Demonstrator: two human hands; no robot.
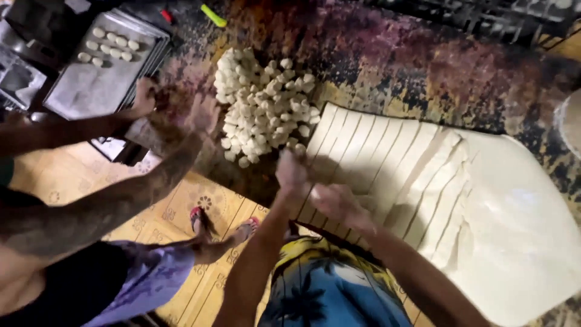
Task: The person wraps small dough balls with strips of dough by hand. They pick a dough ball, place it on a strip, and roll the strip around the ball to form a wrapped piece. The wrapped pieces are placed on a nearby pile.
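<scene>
Seen from above, the person's left hand (292, 171) and right hand (334, 203) work close together at the near edge of a dark, mottled desk (423, 66). Both are blurred by motion. The left hand is raised, its fingers bunched, and seems to pinch a small bit of dough, though the blur makes this uncertain; the right hand lies lower with fingers loosely curled on the near ends of the dough strips (369, 151) — whether it grips one I cannot tell. The strips are long pale bands cut side by side from a wide sheet of dough (514, 218) that spreads from the hands toward three and four o'clock. Just beyond the left hand, at about eleven o'clock, sits a heap of small dough pieces (263, 106), white lumps piled loosely on the desk. Further out at ten o'clock, a second person's two hands (175, 106) hover pressed near each other over the desk edge, also blurred, their forearms reaching in from the left. Past them at ten o'clock lies a grey baking tray (91, 85) carrying a few shaped dough rounds (109, 47) in short rows at its far end. A green marker-like object (213, 15) lies at the far edge — near twelve o'clock.
</scene>
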